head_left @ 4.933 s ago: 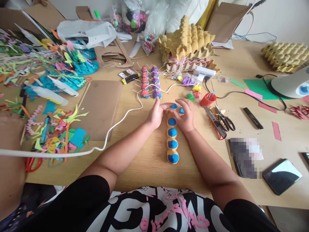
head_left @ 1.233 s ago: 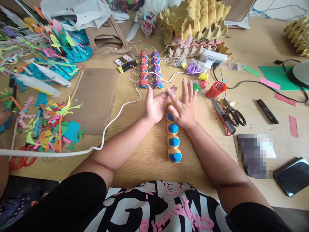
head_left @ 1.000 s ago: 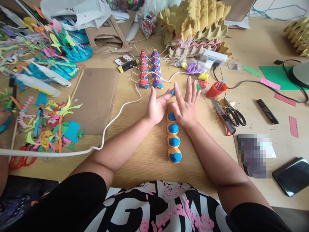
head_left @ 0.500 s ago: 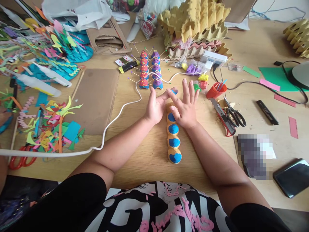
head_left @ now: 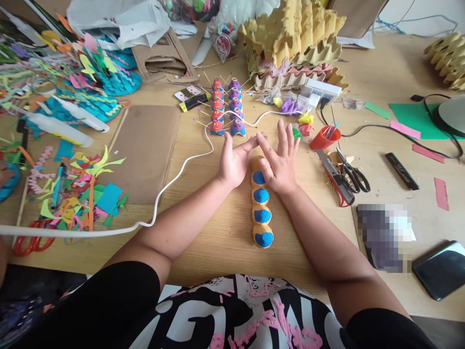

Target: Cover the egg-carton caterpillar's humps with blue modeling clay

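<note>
My left hand (head_left: 234,162) is turned palm up above the table, its fingers reaching right. The index finger of my right hand (head_left: 281,167) presses onto the left fingertips, while its other fingers are spread. A small piece of blue clay, seen there half a second ago, is now almost wholly covered by the fingers. Beneath and in front of the hands lies an orange egg-carton strip (head_left: 256,206), lengthwise to me, with blue clay patches (head_left: 261,196) on its bumps. My hands hide part of its far end.
Behind stand red (head_left: 217,104) and purple (head_left: 235,104) egg-carton caterpillars with pins sticking out. A white cable (head_left: 189,157) crosses the table. At right are an orange cup (head_left: 325,138), a cutter (head_left: 336,177) and scissors (head_left: 352,172); paper scraps (head_left: 78,189) and cardboard (head_left: 145,155) lie left.
My right index finger has shifted slightly over the left fingertips, covering the blue clay that showed there. The egg-carton strip has stayed in place.
</note>
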A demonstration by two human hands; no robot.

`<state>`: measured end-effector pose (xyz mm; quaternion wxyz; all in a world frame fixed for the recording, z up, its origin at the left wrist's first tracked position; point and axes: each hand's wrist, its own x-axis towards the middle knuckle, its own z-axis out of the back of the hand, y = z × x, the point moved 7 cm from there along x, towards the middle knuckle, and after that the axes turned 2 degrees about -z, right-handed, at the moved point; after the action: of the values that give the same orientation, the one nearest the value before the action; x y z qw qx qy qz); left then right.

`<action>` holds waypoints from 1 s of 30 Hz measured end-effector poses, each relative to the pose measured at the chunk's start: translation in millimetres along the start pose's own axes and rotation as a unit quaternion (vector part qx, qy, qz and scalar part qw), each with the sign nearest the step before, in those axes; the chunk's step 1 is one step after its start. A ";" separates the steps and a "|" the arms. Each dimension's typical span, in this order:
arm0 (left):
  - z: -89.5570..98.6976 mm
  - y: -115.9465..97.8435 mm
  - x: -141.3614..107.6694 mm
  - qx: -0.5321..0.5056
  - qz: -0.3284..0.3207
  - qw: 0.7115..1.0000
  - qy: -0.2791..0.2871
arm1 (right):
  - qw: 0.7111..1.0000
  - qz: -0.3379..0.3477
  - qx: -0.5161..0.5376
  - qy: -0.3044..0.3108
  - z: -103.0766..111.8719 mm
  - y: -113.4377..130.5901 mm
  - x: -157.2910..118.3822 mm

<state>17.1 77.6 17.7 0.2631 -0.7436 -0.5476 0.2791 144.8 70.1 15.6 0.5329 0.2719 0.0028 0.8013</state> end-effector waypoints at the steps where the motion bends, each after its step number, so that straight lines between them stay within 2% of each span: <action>1: -1.1 0.0 -0.9 -0.005 0.006 1.000 0.000 | 1.000 0.010 -0.004 0.009 -0.7 3.2 -0.2; 5: -4.3 0.7 -2.2 -0.015 0.022 1.000 0.012 | 0.999 0.031 -0.013 0.023 -2.4 8.1 -1.1; 9: 0.9 -1.0 0.6 -0.017 0.004 1.000 -0.005 | 1.000 0.003 -0.008 0.002 -2.0 -1.6 -0.7; 12: 0.7 -3.0 2.0 -0.016 -0.009 1.000 0.004 | 1.000 -0.003 -0.006 -0.006 -2.0 -3.5 -0.9; 18: 1.2 -2.8 0.8 -0.025 0.005 1.000 -0.014 | 0.999 0.023 -0.009 0.020 -5.7 4.2 -2.2; 23: 4.9 -2.9 3.5 -0.017 -0.008 1.000 0.004 | 1.000 -0.006 -0.008 -0.005 -4.9 -6.0 -1.0; 28: 5.3 -3.8 3.7 -0.011 -0.011 1.000 0.003 | 0.999 0.015 0.002 0.028 -7.4 -1.2 -0.8; 30: 6.3 -3.8 3.5 -0.011 -0.009 1.000 -0.008 | 1.000 0.003 0.000 0.028 -7.0 -3.0 -0.5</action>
<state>11.0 82.5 15.5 0.2530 -0.7396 -0.5591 0.2763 144.4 73.0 8.5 0.5300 0.2495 0.0165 0.8103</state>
